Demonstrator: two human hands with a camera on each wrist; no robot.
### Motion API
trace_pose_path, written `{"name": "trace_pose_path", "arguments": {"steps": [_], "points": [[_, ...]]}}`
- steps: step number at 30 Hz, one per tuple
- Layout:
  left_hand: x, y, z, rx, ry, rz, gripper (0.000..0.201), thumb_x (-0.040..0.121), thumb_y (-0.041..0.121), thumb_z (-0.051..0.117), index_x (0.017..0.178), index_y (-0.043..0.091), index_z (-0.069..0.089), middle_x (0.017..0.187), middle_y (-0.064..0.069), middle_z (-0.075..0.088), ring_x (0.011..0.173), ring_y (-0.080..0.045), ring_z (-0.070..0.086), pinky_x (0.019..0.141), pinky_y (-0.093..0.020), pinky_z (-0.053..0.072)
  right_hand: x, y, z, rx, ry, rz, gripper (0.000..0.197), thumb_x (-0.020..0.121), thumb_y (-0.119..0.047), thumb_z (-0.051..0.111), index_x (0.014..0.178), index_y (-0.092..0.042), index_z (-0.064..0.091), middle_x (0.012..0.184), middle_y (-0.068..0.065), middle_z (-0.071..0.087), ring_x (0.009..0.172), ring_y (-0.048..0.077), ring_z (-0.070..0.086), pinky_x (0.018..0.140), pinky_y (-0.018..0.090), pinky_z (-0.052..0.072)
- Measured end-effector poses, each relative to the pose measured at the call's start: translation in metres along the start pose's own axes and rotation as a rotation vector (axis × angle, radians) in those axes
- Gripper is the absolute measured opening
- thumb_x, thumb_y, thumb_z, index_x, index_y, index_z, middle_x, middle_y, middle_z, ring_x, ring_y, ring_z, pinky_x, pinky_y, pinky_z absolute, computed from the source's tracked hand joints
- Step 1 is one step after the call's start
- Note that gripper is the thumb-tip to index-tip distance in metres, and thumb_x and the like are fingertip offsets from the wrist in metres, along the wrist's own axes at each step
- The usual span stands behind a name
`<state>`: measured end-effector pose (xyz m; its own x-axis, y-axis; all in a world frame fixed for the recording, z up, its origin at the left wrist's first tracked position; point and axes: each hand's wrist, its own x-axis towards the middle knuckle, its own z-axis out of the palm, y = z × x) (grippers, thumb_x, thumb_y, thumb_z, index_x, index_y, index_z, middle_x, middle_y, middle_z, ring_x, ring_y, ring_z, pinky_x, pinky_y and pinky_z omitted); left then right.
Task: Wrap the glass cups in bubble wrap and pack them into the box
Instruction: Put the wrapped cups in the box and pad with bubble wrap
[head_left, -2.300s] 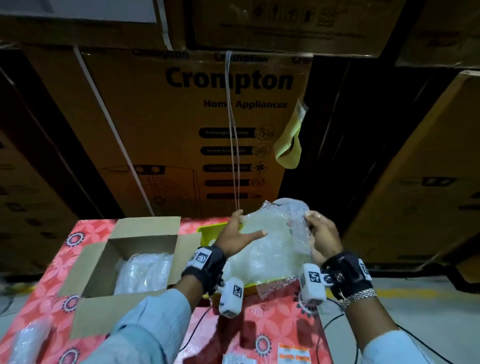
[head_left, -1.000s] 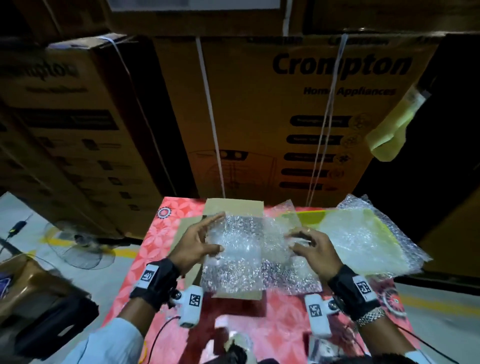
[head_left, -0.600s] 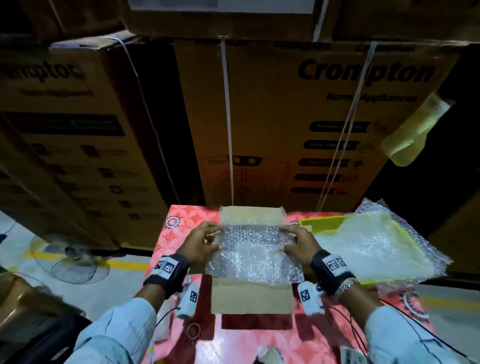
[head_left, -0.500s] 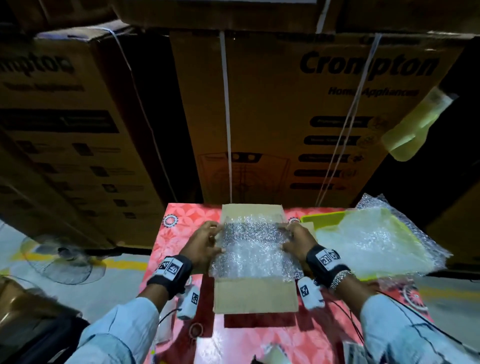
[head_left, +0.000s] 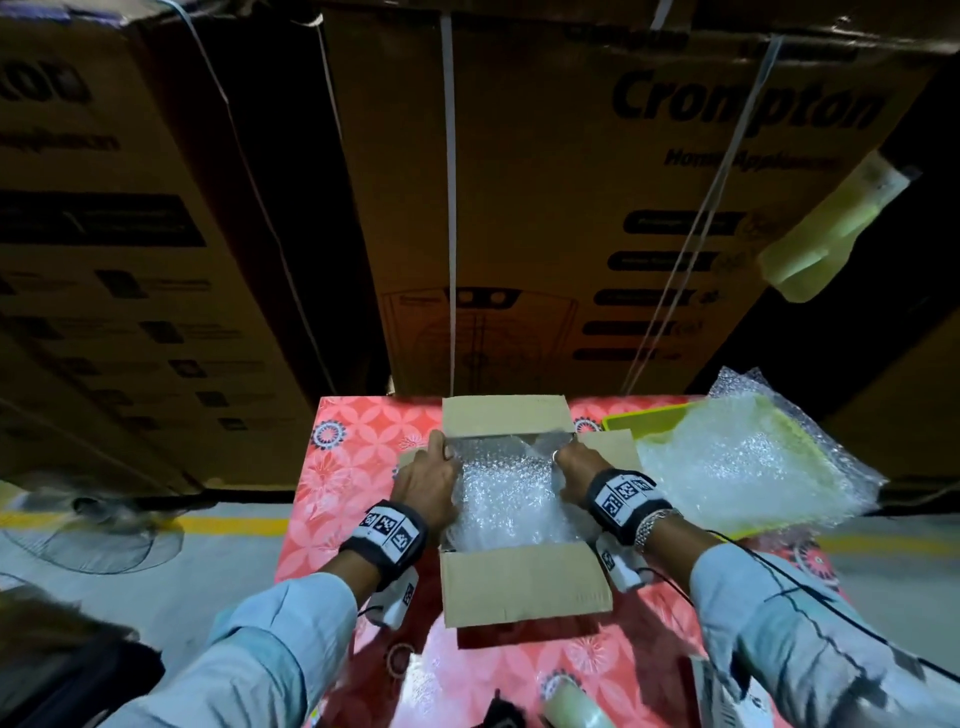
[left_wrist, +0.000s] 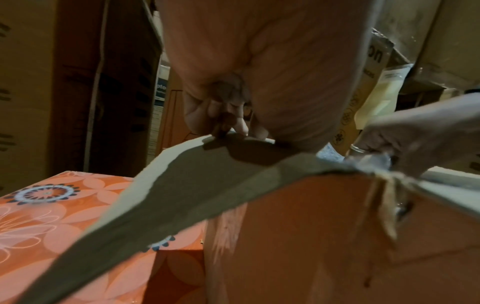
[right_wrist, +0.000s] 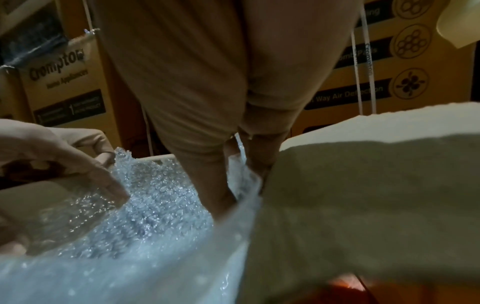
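Observation:
An open cardboard box (head_left: 524, 587) stands on the red floral table (head_left: 353, 467), its flaps spread outward. A sheet of bubble wrap (head_left: 511, 499) lies across the inside of the box and hides whatever is beneath it; no glass cup shows. My left hand (head_left: 439, 457) pinches the sheet's far left edge at the left flap (left_wrist: 182, 195). My right hand (head_left: 563, 457) grips the far right edge, its fingers pushed down between the sheet (right_wrist: 161, 201) and the right flap (right_wrist: 363, 195).
A yellow tray (head_left: 639, 415) under a loose pile of bubble wrap (head_left: 737, 467) sits just right of the box. A tape roll (head_left: 571, 709) lies at the table's near edge. Tall stacked cartons (head_left: 519, 208) close off the far side. A floor fan (head_left: 93, 535) stands at the left.
Both hands carried the bubble wrap sheet from the yellow tray over the box and lowered it inside. The hands now sit lower, at the box's left and right walls.

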<state>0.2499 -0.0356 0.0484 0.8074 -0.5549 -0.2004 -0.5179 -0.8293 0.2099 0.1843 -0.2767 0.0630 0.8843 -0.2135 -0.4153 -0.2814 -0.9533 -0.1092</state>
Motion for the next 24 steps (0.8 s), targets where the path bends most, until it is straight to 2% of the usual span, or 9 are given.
{"name": "trace_pose_path", "arguments": {"steps": [3,7,10,12,14,16,19,21,24], "points": [[0.002,0.004,0.002,0.087,0.004,0.001,0.06,0.068,0.025,0.091,0.122,0.02,0.065,0.131,-0.002,0.033,0.095,-0.018,0.052,0.07,-0.03,0.061,-0.001,-0.008,-0.003,-0.017,-0.051,-0.002,0.03,0.09,0.001,0.068,0.119,-0.002,0.064,0.115,0.015,0.069,0.102,0.029,0.069,0.089,0.035,0.059],[-0.001,0.005,-0.001,0.101,0.012,0.025,0.077,0.068,0.047,0.092,0.135,0.026,0.061,0.141,-0.004,0.029,0.114,-0.023,0.049,0.085,-0.036,0.06,-0.01,-0.013,-0.015,0.031,-0.088,0.011,0.059,0.086,-0.004,0.077,0.14,-0.008,0.055,0.132,0.015,0.063,0.117,0.031,0.064,0.099,0.038,0.055],[-0.015,0.003,-0.011,-0.044,0.097,0.003,0.075,0.076,0.053,0.085,0.142,0.032,0.057,0.161,-0.005,0.019,0.132,-0.026,0.045,0.096,-0.039,0.058,-0.027,-0.006,-0.034,0.034,0.009,0.024,0.049,0.089,-0.01,0.077,0.135,-0.009,0.061,0.133,0.015,0.063,0.118,0.03,0.064,0.099,0.034,0.053],[-0.025,-0.004,-0.014,-0.17,0.189,-0.023,0.069,0.079,0.044,0.085,0.141,0.029,0.059,0.164,-0.006,0.021,0.137,-0.029,0.045,0.103,-0.043,0.054,-0.039,-0.003,-0.044,-0.044,0.126,0.015,0.037,0.091,-0.017,0.075,0.127,-0.011,0.066,0.13,0.014,0.063,0.115,0.03,0.065,0.096,0.034,0.052],[-0.035,-0.013,-0.009,-0.235,0.23,-0.027,0.07,0.079,0.04,0.086,0.142,0.03,0.057,0.165,-0.007,0.024,0.138,-0.032,0.046,0.108,-0.05,0.049,-0.045,-0.008,-0.042,-0.04,0.177,-0.068,0.032,0.095,-0.024,0.07,0.126,-0.015,0.065,0.131,0.009,0.061,0.12,0.027,0.061,0.099,0.034,0.048],[-0.045,-0.019,0.003,-0.254,0.165,-0.048,0.08,0.081,0.046,0.081,0.152,0.034,0.045,0.169,-0.004,0.017,0.148,-0.03,0.036,0.117,-0.056,0.037,-0.044,-0.021,-0.031,0.078,0.096,-0.201,0.037,0.097,-0.028,0.067,0.133,-0.019,0.062,0.143,0.004,0.053,0.134,0.024,0.051,0.111,0.036,0.041],[-0.063,-0.018,0.022,-0.319,0.104,-0.135,0.091,0.087,0.054,0.072,0.161,0.041,0.023,0.173,0.003,0.005,0.158,-0.023,0.012,0.124,-0.06,0.01,-0.029,-0.042,-0.007,0.08,-0.077,-0.302,0.054,0.102,-0.03,0.06,0.153,-0.024,0.044,0.166,0.001,0.025,0.148,0.027,0.033,0.12,0.042,0.03],[-0.074,-0.013,0.031,-0.431,0.112,-0.169,0.092,0.088,0.059,0.068,0.162,0.043,0.015,0.173,0.005,0.001,0.159,-0.019,0.006,0.125,-0.059,0.005,-0.011,-0.051,0.007,0.03,-0.131,-0.324,0.06,0.104,-0.028,0.056,0.159,-0.024,0.031,0.169,0.003,0.015,0.149,0.031,0.032,0.12,0.043,0.031],[-0.086,-0.005,0.043,-0.49,0.12,-0.187,0.097,0.087,0.068,0.063,0.163,0.046,0.007,0.173,0.01,-0.006,0.159,-0.017,0.004,0.124,-0.06,0.006,0.01,-0.066,0.016,-0.023,-0.155,-0.386,0.066,0.104,-0.027,0.054,0.161,-0.026,0.021,0.17,0.008,0.014,0.152,0.032,0.026,0.122,0.044,0.026]]}}
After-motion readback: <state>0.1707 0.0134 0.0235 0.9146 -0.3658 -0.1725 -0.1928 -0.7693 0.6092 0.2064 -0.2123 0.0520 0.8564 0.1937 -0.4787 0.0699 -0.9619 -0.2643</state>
